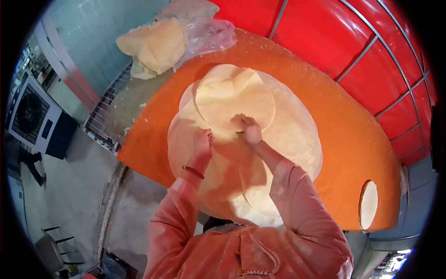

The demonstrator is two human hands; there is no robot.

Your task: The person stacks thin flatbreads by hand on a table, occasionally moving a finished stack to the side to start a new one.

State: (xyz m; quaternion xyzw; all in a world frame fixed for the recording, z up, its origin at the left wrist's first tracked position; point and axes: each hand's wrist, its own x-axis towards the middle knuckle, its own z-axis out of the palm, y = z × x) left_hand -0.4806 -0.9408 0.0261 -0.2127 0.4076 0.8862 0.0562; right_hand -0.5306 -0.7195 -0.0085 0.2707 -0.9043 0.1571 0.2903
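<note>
A broad heap of thin, pale round flatbreads (pixel 297 125) overlaps across the orange tabletop. On top, toward the far side, lies a smaller round flatbread (pixel 237 100) with a raised, wrinkled far part. My right hand (pixel 252 130) is closed at that top bread's near edge, the fingertips pinching or pressing it. Just left of it, my left hand (pixel 203 142) is curled, fingers together, over the heap close to the same edge; what its fingers hold, if anything, is hidden. A beaded bracelet (pixel 193 172) circles my left wrist.
More flatbread (pixel 160 44) lies at the far left beside a clear plastic bag (pixel 211 35). One flatbread (pixel 369 204) rests at the table's right end. A wire rack (pixel 104 109) borders the left edge. Red panels (pixel 320 37) rise behind the orange table (pixel 357 139).
</note>
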